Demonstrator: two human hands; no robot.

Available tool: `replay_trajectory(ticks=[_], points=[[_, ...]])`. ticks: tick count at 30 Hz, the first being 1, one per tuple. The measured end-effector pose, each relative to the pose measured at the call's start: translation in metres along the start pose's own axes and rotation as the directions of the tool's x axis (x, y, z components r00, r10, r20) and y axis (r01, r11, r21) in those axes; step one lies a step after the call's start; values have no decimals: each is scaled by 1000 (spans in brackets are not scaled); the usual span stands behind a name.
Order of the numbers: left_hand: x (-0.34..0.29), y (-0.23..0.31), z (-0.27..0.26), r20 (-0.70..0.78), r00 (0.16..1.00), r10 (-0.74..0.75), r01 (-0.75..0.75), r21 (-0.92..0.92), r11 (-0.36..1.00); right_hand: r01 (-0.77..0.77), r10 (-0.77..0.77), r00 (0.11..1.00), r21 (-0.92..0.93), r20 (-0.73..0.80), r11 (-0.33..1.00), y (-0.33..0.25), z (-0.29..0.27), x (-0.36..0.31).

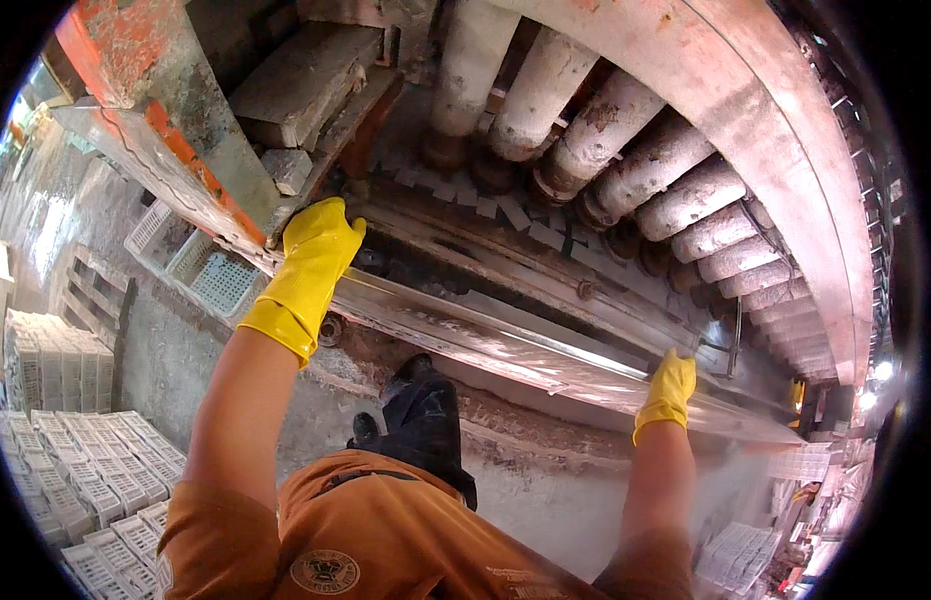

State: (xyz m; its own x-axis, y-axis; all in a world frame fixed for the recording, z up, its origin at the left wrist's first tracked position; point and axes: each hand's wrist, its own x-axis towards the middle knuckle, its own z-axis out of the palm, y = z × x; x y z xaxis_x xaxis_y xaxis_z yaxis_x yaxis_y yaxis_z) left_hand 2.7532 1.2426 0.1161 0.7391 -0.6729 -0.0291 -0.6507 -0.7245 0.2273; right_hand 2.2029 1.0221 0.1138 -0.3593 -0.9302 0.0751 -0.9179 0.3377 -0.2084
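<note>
Both hands wear yellow rubber gloves. My left hand (321,240) is at the left end of the machine, beside a small grey block (287,170). Its fingers curl away from view, so what they grip is hidden. Far to the right, my right hand (668,393) is closed at the upper edge of a long, shiny metal panel (486,340). This panel runs along the machine's front between my arms and past my right hand. Behind it lies a dirty trough-like ledge (506,255) with pale rectangular pieces (546,236) at its back.
A row of thick, stained cylinders (606,120) stands under a curved pale beam (726,60). White plastic crates (61,365) are stacked at left, near an open basket (218,278) and a wooden pallet (94,290). More crates (738,555) stand at lower right.
</note>
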Motion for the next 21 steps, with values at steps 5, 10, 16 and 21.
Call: replay_trajectory(ticks=[5, 10, 16, 21], points=[[0, -10, 17, -66, 997, 32, -32, 0, 999, 2, -2, 1000, 11, -9, 1000, 5, 1, -4], [-4, -10, 20, -114, 993, 40, -40, 2, 999, 11, -11, 1000, 26, -21, 1000, 20, 9, 0], [-10, -11, 19, -78, 997, 26, -24, 24, 999, -7, 8, 1000, 46, -13, 999, 14, 5, -13], [-17, -11, 24, -111, 992, 57, -55, 17, 998, -27, 24, 1000, 191, 15, 981, 33, 6, -18]])
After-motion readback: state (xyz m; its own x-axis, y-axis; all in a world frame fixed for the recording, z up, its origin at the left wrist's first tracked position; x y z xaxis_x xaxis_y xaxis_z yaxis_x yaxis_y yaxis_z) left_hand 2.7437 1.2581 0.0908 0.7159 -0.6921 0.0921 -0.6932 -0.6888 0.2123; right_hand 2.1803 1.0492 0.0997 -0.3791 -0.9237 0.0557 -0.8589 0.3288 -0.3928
